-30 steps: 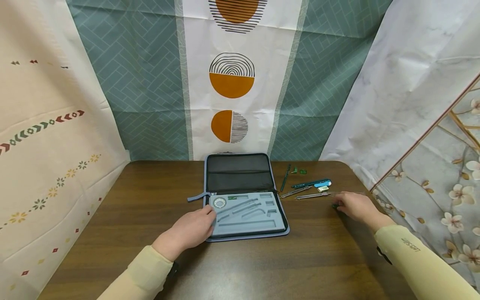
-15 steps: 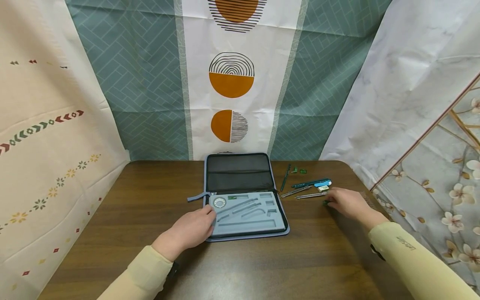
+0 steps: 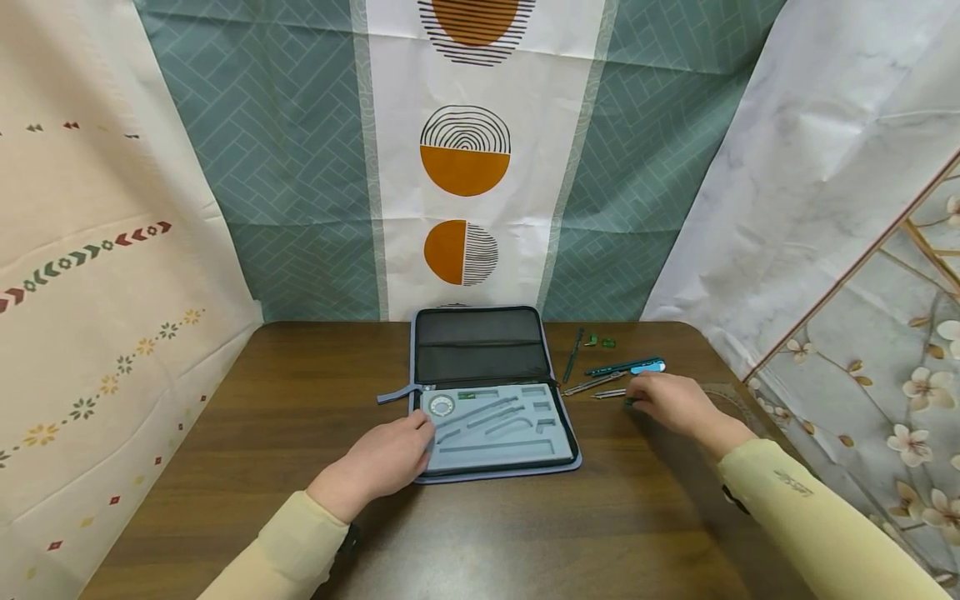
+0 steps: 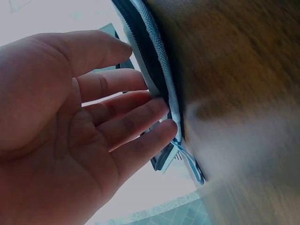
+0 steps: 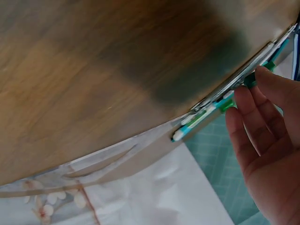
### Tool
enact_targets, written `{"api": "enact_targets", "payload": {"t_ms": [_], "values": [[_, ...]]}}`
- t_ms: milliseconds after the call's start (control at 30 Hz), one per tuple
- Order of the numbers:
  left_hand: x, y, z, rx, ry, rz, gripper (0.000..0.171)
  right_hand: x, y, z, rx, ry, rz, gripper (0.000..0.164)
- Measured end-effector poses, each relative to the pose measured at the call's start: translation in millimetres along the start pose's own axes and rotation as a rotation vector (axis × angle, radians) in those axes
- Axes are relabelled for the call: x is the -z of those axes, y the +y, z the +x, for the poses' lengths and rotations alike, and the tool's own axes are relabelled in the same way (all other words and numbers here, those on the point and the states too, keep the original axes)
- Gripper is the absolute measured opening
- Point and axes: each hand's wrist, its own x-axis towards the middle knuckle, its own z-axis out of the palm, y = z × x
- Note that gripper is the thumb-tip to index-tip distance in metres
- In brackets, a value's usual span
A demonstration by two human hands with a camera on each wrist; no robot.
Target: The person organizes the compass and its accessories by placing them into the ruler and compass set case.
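Note:
An unfolded zip case (image 3: 480, 343) lies on the table, its pale blue tray (image 3: 495, 447) full of shaped recesses. My left hand (image 3: 388, 452) rests at the case's left edge; in the left wrist view its extended fingers touch the zip border (image 4: 161, 61). A white ring-shaped disc (image 3: 442, 406) and a small green piece (image 3: 467, 395) sit in the tray. To the right of the case, my right hand (image 3: 671, 402) pinches a small dark green block (image 5: 251, 80) between thumb and fingertips, low over the table. Its far side is hidden by the fingers.
Beside the case lie metal compasses (image 3: 596, 383), a second metal instrument (image 3: 609, 393), a dark pencil (image 3: 573, 354), a teal pen (image 3: 622, 366) and a blue-and-white item (image 3: 648, 366). Small green pieces (image 3: 608, 342) lie behind them. A clear curved-scale drawing tool (image 3: 731, 397) lies near the right edge.
My right hand has moved left toward the case with the green block, now covering the white eraser-like block and part of the metal instrument. My left hand has stayed on the case edge.

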Motion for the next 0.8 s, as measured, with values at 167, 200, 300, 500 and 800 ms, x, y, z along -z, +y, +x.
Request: {"api": "enact_targets", "payload": {"t_ms": [167, 200, 300, 500, 800], "values": [[-0.2, 0.6, 0.5, 0.009, -0.005, -0.002, 0.023, 1, -10, 10, 0.024, 0.021, 0.010, 0.019], [-0.4, 0.7, 0.6, 0.008, -0.003, -0.001, 0.023, 1, -13, 12, 0.028, 0.026, 0.014, 0.019], [-1.0, 0.8, 0.9, 0.000, 0.007, 0.004, 0.022, 3, -21, 18, 0.043, 0.033, 0.028, 0.018], [-2.6, 0.3, 0.8, -0.013, 0.028, 0.009, 0.020, 5, -36, 30, 0.059, 0.036, 0.059, 0.016], [-3.1, 0.1, -0.1, -0.008, 0.032, 0.006, 0.018, 2, -58, 49, 0.107, 0.054, 0.081, 0.018]]}}
